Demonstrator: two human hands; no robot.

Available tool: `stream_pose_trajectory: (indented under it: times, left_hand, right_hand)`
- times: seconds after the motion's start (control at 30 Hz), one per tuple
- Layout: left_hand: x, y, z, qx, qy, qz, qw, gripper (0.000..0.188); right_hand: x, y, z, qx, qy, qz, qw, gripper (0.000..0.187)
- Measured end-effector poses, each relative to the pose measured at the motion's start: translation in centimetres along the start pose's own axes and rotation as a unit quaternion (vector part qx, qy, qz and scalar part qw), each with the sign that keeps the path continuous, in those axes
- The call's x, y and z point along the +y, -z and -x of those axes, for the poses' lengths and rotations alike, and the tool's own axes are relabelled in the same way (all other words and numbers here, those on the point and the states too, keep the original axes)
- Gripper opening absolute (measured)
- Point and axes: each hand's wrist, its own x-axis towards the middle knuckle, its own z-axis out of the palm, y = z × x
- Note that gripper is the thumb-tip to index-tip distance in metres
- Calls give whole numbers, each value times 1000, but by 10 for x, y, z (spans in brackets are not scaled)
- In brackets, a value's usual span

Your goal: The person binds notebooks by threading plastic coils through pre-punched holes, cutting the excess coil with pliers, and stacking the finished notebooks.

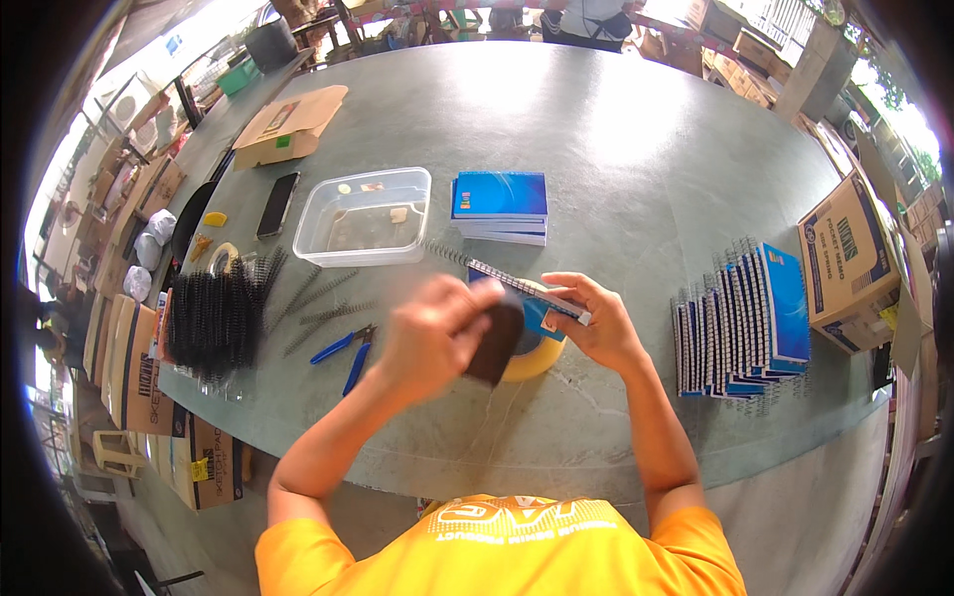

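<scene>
My right hand (601, 323) grips one end of a small notebook (538, 315) with a blue cover and a dark brown back board. A thin metal spiral coil (447, 254) runs along the notebook's upper edge, and its loose end sticks out to the upper left. My left hand (432, 333), smeared by motion, has its fingers curled in beside the coil and the dark board; what they pinch is hidden. Partly under the notebook lies a roll of yellowish tape (534, 362).
A stack of blue notebooks (500, 204) and a clear plastic tub (363, 217) stand beyond my hands. At left lie blue-handled pliers (348, 355), black coils (214, 323) and a phone (278, 205). Coil-bound notebooks (740, 323) stand at right beside a carton (850, 260).
</scene>
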Motion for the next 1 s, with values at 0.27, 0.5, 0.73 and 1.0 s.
stream_pose_trajectory:
  times: [0.27, 0.5, 0.73, 1.0]
  left_hand:
    - [13, -3, -15, 69, 9, 2, 998, 38]
    - [16, -16, 0, -13, -24, 36, 999, 35]
    - [21, -26, -2, -40, -25, 69, 997, 35]
    - [39, -47, 47, -168, 44, 165, 971, 30]
  right_hand:
    - [35, -2, 9, -36, -20, -122, 992, 31]
    - [32, -3, 7, -63, -17, -105, 992, 31]
    - [37, -5, 8, -78, -6, -158, 984, 29]
    - [34, -8, 7, -67, -4, -142, 988, 28]
